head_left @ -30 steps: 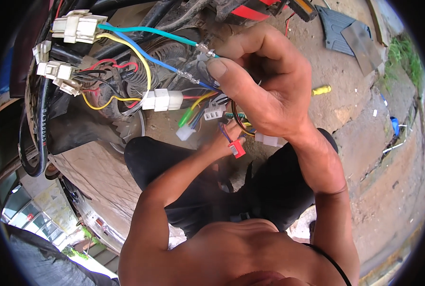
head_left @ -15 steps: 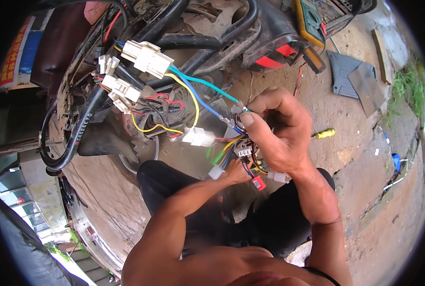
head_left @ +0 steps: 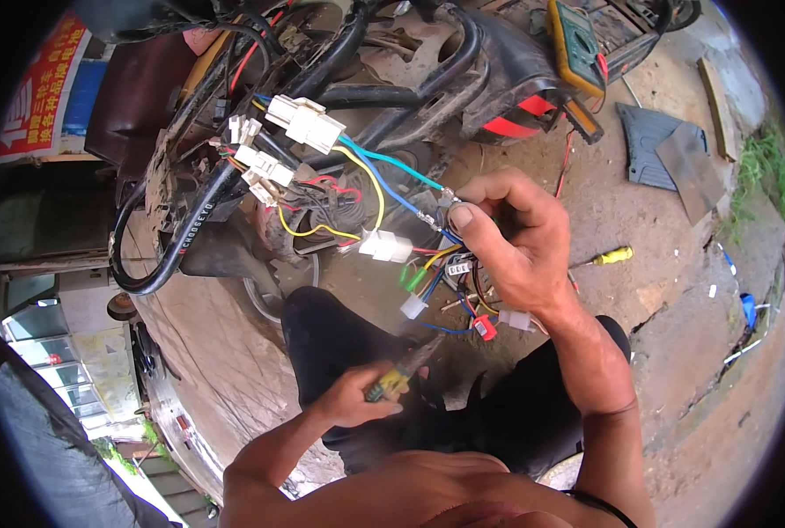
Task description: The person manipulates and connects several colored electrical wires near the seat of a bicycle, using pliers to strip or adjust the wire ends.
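Observation:
My right hand point(head_left: 524, 242) pinches the end of a teal wire point(head_left: 397, 164) between thumb and forefinger, beside a bare metal terminal. A blue wire point(head_left: 390, 190) with another terminal ends just left of the fingertips. Both wires run from a large white connector point(head_left: 309, 123). Over my lap, my left hand point(head_left: 357, 394) is closed around pliers point(head_left: 390, 383) with yellow-green handles, jaws pointing up and right. A bundle of wires hangs below my right hand, with a red plug point(head_left: 484, 328) and a white connector point(head_left: 412, 306). A white connector point(head_left: 385, 246) hangs on yellow wires.
A vehicle's black tubular frame point(head_left: 370, 95) and tail light point(head_left: 533, 106) stand ahead. A multimeter point(head_left: 577, 48) rests at the upper right. On the ground to the right lie a yellow-handled screwdriver point(head_left: 615, 256), a grey plastic panel point(head_left: 643, 145) and a wooden strip point(head_left: 716, 110).
My left hand has drawn back from the wire bundle toward my lap, and the pliers in it now show. My right hand keeps its pinch. The view has shifted slightly.

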A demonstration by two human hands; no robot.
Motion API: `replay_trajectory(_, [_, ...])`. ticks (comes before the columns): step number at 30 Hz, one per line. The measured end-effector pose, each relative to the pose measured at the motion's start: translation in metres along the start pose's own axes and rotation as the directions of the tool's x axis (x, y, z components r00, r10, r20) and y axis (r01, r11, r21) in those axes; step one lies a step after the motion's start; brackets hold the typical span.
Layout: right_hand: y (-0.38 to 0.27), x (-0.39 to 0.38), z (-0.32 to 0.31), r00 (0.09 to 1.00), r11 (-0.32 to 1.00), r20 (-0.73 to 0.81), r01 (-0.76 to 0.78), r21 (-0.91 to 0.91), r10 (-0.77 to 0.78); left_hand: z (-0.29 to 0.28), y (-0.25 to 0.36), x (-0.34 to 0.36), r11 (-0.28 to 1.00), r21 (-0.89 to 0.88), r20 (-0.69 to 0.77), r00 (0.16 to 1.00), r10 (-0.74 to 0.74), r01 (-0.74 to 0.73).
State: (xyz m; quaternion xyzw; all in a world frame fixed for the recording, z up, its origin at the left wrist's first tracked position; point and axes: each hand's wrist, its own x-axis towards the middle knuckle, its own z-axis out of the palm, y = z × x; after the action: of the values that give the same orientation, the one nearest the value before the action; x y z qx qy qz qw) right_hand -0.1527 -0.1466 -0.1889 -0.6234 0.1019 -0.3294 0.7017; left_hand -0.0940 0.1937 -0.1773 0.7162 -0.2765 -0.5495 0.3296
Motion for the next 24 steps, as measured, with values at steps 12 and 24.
replay_trajectory(12, [-0.005,-0.007,0.004,0.997,1.000,-0.077,0.022,0.018,-0.020,-0.039,0.110,0.027,0.870,0.421,-0.421,0.795,0.438,-0.257])
replay_trajectory(24, [-0.014,-0.006,0.005,0.995,0.993,-0.068,0.070,-0.091,-0.076,-0.036,0.121,0.035,0.826,0.519,-0.420,0.776,0.471,-0.220])
